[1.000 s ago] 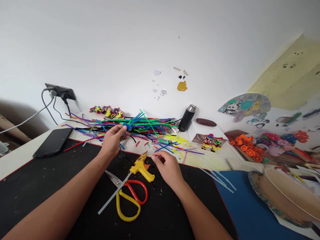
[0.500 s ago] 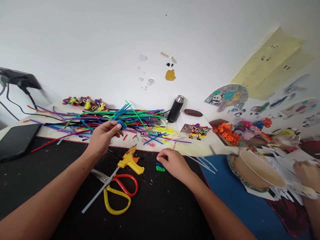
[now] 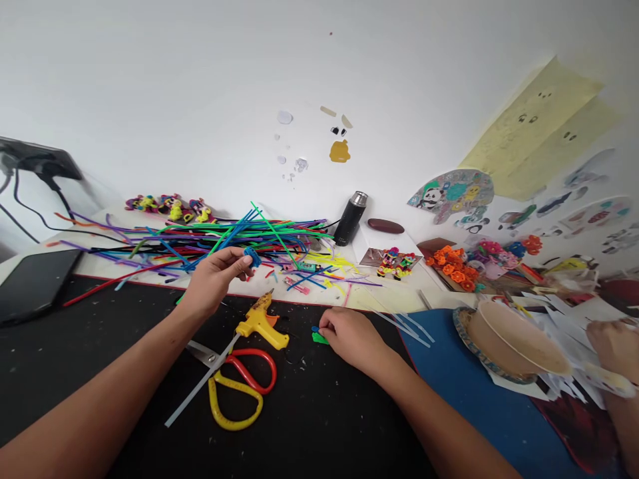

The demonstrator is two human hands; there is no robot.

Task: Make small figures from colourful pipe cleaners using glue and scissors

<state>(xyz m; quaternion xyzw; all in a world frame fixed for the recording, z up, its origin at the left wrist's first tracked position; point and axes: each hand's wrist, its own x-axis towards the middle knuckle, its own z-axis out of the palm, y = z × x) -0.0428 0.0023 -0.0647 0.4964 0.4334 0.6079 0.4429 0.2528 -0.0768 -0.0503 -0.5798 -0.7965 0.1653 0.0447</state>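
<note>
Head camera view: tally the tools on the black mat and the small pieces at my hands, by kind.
Glue gun: 1
Scissors: 1
Blue pieces: 2, one held by left hand, one at right hand
Green piece: 1
Total: 5

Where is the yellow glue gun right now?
In the head view the glue gun lies on the black mat between the left hand and right hand, just beyond the scissors.

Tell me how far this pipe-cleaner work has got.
Done: small coloured figures sit at the back. In hand: the left hand pinches a blue coil; the right hand touches green and blue bits on the mat. Left: a pile of uncut stems; the glue gun lies idle.
</note>
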